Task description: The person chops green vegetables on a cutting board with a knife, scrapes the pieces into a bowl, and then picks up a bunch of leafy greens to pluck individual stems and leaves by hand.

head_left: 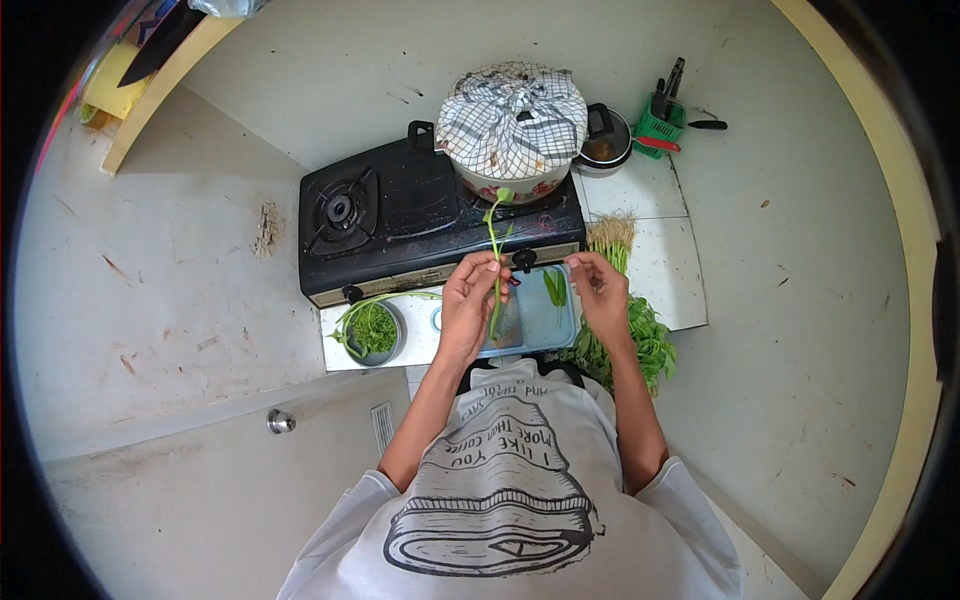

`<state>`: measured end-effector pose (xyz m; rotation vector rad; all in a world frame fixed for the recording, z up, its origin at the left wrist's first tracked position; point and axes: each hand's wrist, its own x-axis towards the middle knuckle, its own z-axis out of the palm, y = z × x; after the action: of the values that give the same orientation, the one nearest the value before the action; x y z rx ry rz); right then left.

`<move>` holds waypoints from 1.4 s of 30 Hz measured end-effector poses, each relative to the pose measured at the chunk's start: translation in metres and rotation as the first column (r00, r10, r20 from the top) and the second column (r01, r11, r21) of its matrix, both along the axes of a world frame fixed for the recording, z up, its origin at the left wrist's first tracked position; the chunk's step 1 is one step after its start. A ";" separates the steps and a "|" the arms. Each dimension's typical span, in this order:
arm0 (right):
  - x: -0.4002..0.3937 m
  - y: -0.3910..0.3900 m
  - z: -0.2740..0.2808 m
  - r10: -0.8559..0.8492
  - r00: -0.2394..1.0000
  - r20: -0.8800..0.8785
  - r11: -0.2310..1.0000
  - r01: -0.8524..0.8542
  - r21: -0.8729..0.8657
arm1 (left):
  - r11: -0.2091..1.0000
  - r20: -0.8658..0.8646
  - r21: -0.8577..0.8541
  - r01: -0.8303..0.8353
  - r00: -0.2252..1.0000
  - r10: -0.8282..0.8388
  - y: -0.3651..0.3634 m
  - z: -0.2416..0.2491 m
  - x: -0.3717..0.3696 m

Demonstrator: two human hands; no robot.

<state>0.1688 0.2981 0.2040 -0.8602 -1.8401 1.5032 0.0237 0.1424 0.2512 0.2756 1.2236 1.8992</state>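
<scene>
Between the thumb and fingers of my left hand [470,300] is a long green stem [492,228], held upright with a small leaf at its top. My right hand [600,292] is closed in a pinch to the right of the stem, apart from it; whatever its fingertips hold, if anything, is too small to make out. Below both hands lies a blue cutting board [540,335], with a few loose green leaves [555,288] on it. Beside my right hand is a bundle of leafy greens [645,345], its pale roots [612,232] pointing toward the wall.
A bowl of picked greens [372,330] with stems across its rim stands at left. Behind are a black two-burner stove [400,215], a large pot [520,185] under a checked cloth [510,110], a small pan [603,155] and a green utensil basket [658,130].
</scene>
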 end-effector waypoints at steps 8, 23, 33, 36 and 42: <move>-0.023 -0.027 0.056 0.103 0.963 -0.248 0.970 -0.153 -0.191 | 0.994 -0.074 0.087 0.059 0.996 -0.053 0.003 0.010 0.007; -0.021 -0.044 0.073 -0.115 0.932 -0.343 0.992 0.090 -0.089 | 0.992 -0.033 0.120 0.041 0.999 -0.037 -0.005 0.019 0.011; -0.031 -0.063 0.073 0.090 0.929 -0.359 0.988 -0.128 -0.082 | 0.998 -0.210 0.047 0.043 0.977 -0.032 -0.009 0.023 0.014; -0.034 -0.067 0.069 0.085 0.924 -0.373 0.985 -0.135 -0.110 | 0.999 -0.267 -0.007 0.039 0.963 -0.040 -0.010 0.025 0.015; -0.036 -0.070 0.061 0.109 0.919 -0.380 0.985 -0.152 -0.083 | 0.998 -0.047 0.049 0.031 0.999 -0.028 -0.015 0.026 0.012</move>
<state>0.1330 0.2284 0.2654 -0.4611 -1.5666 1.7302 0.0360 0.1276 0.2771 0.3636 1.1974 1.9091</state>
